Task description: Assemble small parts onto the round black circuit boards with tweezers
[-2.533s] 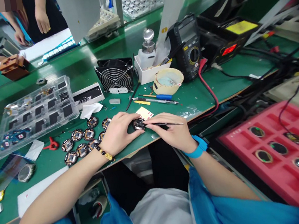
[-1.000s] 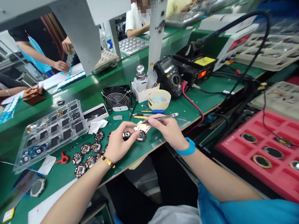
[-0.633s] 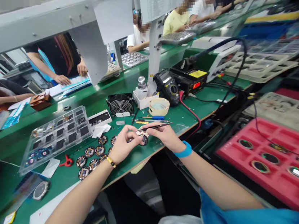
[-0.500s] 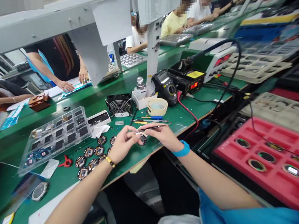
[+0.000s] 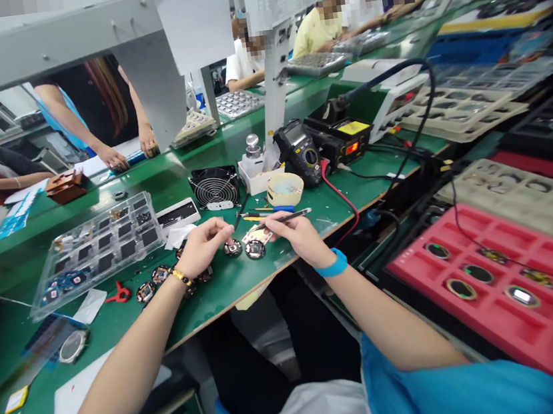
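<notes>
My left hand rests low on the green bench, fingers curled, with its fingertips on a small round circuit board. A second round board lies just right of it, beside a small pink and yellow card. My right hand is closed on thin metal tweezers that point right, held a little above the bench. Several more round boards lie left of my left wrist, partly hidden by it.
A clear compartment tray, a small fan, a tape roll, a multimeter and a soldering station with cables stand behind. A red foam tray sits lower right. Other people work across the bench.
My left hand has dropped down and to the left, from meeting the tweezers in the air to the bench. Two round boards now lie side by side. The camera has tilted up.
</notes>
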Demonstrator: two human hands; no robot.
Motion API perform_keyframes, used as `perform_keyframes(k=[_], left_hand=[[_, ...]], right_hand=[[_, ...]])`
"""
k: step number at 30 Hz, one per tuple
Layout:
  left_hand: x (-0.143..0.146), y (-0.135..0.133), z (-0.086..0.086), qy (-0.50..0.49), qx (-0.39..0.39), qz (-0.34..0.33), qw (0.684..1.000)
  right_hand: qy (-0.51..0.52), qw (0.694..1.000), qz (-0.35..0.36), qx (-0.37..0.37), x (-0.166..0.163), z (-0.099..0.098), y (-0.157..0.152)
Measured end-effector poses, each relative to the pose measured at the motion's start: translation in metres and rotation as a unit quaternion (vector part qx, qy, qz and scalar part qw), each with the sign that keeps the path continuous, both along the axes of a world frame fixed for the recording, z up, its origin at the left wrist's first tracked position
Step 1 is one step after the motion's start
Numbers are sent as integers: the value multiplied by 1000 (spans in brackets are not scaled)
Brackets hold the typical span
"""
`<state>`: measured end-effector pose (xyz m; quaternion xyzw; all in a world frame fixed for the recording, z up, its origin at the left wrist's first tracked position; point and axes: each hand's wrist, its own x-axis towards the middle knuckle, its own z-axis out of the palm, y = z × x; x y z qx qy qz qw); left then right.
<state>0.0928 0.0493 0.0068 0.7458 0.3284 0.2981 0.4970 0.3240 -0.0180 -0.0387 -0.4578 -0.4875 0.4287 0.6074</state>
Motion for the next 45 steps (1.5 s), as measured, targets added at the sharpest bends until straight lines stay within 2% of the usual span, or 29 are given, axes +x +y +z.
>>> perform_keyframes(k=[3,8,18,22,25,29,35,39,45], left_hand=[[-3,6,-3,19,31,27,999],[-4,10,-11,62,86,27,994],[-4,7,-17,96,164,-12,982],[0,2,-19,149,241,-54,957],[6,-5,-21,180,282,-75,940],[12,-11,-23,195,292,-68,934],[14,-15,-22,150,331,-44,931],[17,-21,-17,115,341,-33,932],[15,-26,-2,157,383,-37,909]], right_hand=[[-80,997,19,-7,10,-2,-6],[-213,977,26,11,15,-4,-17],[-255,966,3,30,8,-4,-19],[-265,964,5,18,10,-6,-18],[-250,968,7,17,12,-8,-18],[-193,981,2,2,14,-11,-17],[-134,991,11,-14,13,-9,-15],[-115,993,25,-16,12,-7,-13],[-33,999,-22,-34,16,-6,-8]])
